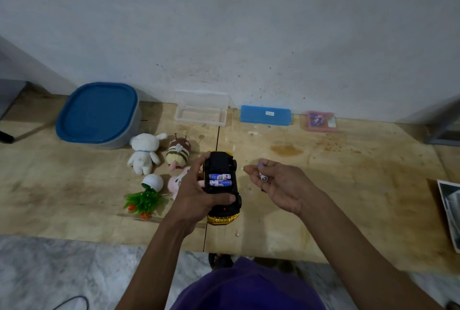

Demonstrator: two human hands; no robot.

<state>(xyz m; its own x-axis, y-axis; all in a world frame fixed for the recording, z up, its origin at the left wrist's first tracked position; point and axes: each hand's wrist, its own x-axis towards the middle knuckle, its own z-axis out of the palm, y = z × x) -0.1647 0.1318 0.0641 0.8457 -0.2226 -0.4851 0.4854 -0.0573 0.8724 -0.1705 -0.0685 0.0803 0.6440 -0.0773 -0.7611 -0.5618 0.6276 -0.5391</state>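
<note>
My left hand (193, 194) grips a black and yellow toy car (222, 186) turned upside down above the wooden table. Its battery bay is uncovered and two blue and white batteries (220, 180) lie side by side in it. To the right of the car, my right hand (278, 185) holds a third battery (261, 172) between thumb and fingers, a short gap away from the car.
Plush toys lie left of the car: a white rabbit (144, 151), a bee (177, 153) and a pink one (177, 181). A tipped fake plant (145, 197) lies nearby. Along the wall stand a blue-lidded container (97, 113), an open clear box (201, 113), a blue case (265, 115) and a pink box (320, 121).
</note>
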